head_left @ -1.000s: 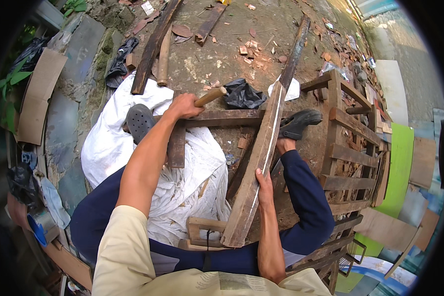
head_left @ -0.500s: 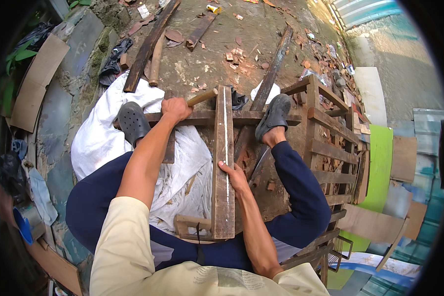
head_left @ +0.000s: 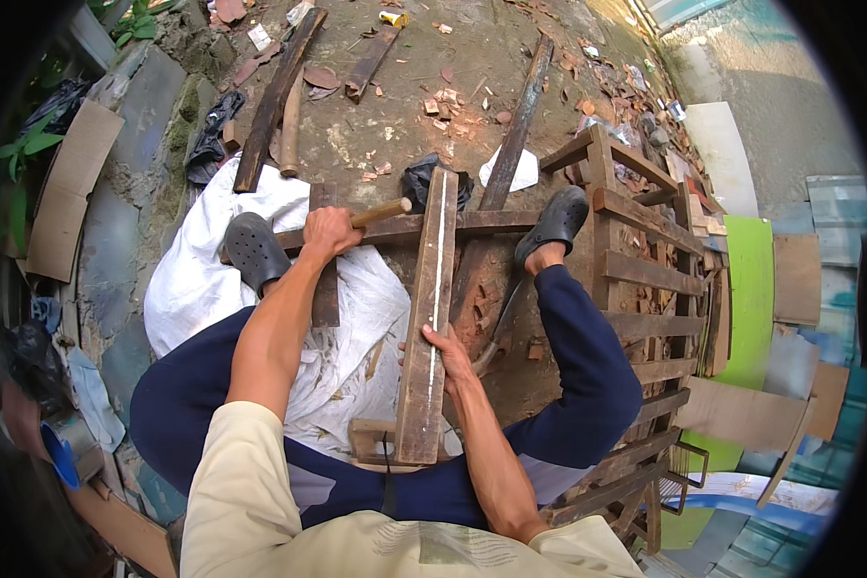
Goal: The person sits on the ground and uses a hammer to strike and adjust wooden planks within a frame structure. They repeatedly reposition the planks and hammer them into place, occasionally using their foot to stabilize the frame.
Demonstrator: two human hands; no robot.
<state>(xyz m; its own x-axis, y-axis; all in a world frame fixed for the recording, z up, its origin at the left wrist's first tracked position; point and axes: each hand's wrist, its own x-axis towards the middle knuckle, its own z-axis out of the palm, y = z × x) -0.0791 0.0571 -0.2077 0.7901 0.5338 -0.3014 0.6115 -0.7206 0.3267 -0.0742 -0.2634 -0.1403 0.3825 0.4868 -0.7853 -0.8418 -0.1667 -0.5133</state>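
My left hand [head_left: 330, 232] is closed around a round wooden handle [head_left: 382, 212] that sticks out to its right; whatever the handle belongs to is hidden by the fist. My right hand [head_left: 443, 356] grips a dark wooden plank [head_left: 421, 318] near its middle, thumb on top and fingertips showing at the left edge. A pale line runs along the plank's upper face. The plank's far part passes over a wooden crossbar [head_left: 395, 229] lying between my two dark clogs. Beneath my left fist lies a short upright board [head_left: 325, 299].
White sacking [head_left: 197, 279] spreads under my left leg. A slatted wooden frame [head_left: 650, 275] stands at right. A curved tool [head_left: 499, 337] lies beside my right hand. Long timbers [head_left: 284, 91] and brick rubble [head_left: 440, 104] lie ahead. A low wooden block [head_left: 371, 438] sits near my lap.
The plank has tilted, its near end swinging left, and my right hand has moved with it. My right foot has shifted right, off the crossbar's end. My left hand still holds the handle.
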